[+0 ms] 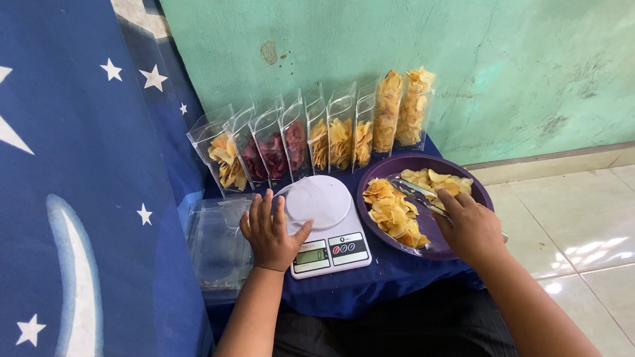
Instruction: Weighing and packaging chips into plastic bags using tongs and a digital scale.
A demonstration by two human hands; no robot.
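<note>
Left hand (269,233): my fingers straight, together, palm down, forearm reaching forward. Right hand (470,228): my fingers curled closed in a grip, knuckles up.

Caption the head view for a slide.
Left hand beside a white scale; right hand holds tongs over a purple plate of chips.

Green wall (412,40) (scuffed), pale floor tiles (600,227), starry blue curtain (60,179).
</note>
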